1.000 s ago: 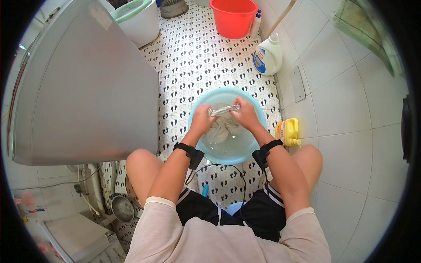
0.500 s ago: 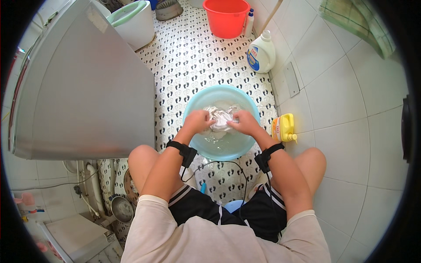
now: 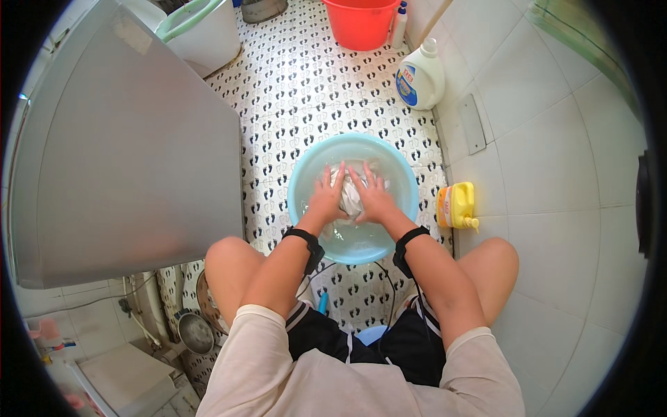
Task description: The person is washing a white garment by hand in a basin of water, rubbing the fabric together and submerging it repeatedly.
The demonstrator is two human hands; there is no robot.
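Light blue basin (image 3: 303, 167), white cloth (image 3: 351, 198), red bucket (image 3: 360, 24), yellow bottle (image 3: 455, 206), floor (image 3: 306, 90) (black footprint pattern)

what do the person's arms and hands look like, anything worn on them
Both forearms are bare. Each wrist carries a black band: one on the left wrist, one on the right wrist. Thin dark cables hang below the bands. The left hand and right hand wear no gloves. Short pale sleeves cover the upper arms.

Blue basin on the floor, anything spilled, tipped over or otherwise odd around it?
Nothing stands out. The blue basin sits level on the tiled floor, with no puddle visible around it. Both hands, left and right, press a pale cloth inside it. The white jug and red bucket stand upright.
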